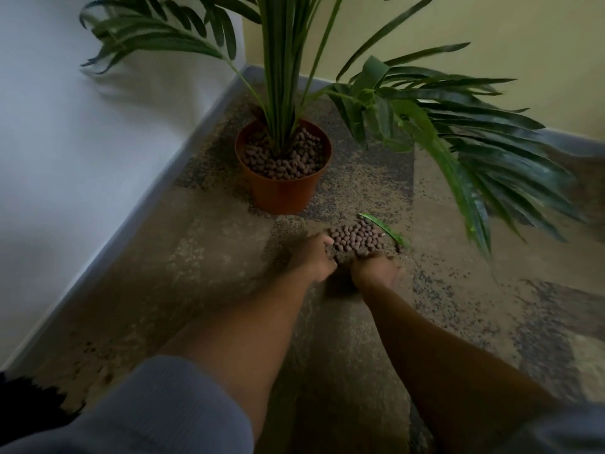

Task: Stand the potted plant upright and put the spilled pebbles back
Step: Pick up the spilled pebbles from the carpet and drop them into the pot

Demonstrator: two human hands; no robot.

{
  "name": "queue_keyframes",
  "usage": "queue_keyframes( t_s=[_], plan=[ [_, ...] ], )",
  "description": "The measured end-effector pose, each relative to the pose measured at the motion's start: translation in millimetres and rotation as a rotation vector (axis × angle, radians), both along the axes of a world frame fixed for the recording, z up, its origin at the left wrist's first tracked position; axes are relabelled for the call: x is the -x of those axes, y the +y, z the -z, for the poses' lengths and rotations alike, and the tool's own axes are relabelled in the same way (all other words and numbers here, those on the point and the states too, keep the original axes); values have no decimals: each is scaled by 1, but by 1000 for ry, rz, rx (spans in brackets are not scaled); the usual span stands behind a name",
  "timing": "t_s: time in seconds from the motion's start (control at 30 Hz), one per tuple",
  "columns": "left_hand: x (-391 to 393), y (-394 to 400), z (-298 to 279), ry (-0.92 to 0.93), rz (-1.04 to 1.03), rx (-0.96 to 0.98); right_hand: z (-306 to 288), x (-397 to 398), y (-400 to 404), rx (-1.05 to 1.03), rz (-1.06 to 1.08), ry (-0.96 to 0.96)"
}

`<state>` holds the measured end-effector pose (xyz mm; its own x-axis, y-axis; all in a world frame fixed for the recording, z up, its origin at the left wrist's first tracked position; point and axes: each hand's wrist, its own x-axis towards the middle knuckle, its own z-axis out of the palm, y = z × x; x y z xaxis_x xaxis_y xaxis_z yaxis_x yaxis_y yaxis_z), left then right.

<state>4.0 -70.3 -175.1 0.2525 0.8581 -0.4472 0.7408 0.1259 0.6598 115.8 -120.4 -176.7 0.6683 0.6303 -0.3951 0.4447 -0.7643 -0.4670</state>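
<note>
The orange plastic pot [284, 193] stands upright on the carpet in the room's corner, with a tall green palm [284, 77] rising from it. Brown clay pebbles [288, 155] fill the pot around the stems. A pile of spilled pebbles [357, 236] lies on the carpet just in front of the pot, with a loose green leaf [383, 229] beside it. My left hand [312, 257] and my right hand [373, 265] are cupped together at the near edge of that pile, touching the pebbles. Both hands are blurred.
A white wall [82, 142] with a grey skirting board runs along the left and a yellow wall [491, 27] stands behind. Long fronds [484, 152] hang low to the right of the pot. The carpet [212, 290] is mottled brown and grey.
</note>
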Motion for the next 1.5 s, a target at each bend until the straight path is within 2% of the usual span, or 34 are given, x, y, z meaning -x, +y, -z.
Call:
queue_keyframes(
  t_s=[0.13, 0.37, 0.57, 0.73, 0.83, 1.13, 1.5],
  plan=[
    [-8, -1, 4, 42, 102, -127, 10, -8, -1, 30, 19, -27],
    [-14, -5, 10, 41, 74, -238, 19, -14, -16, -6, -113, -176],
    [-12, -3, 9, 40, 117, -258, 24, -19, -16, -167, -50, -5],
    [-12, -2, 11, 43, 152, -265, 26, -18, -11, -200, -47, -26],
    [-10, -1, 13, 49, 171, -268, 26, -18, -9, -166, -76, -47],
    [-4, -3, 18, 63, 293, -345, 16, -22, 6, -76, -2, 82],
    [-8, -5, 16, 179, 302, -298, 11, -28, 7, -26, -160, 25]
  ],
)
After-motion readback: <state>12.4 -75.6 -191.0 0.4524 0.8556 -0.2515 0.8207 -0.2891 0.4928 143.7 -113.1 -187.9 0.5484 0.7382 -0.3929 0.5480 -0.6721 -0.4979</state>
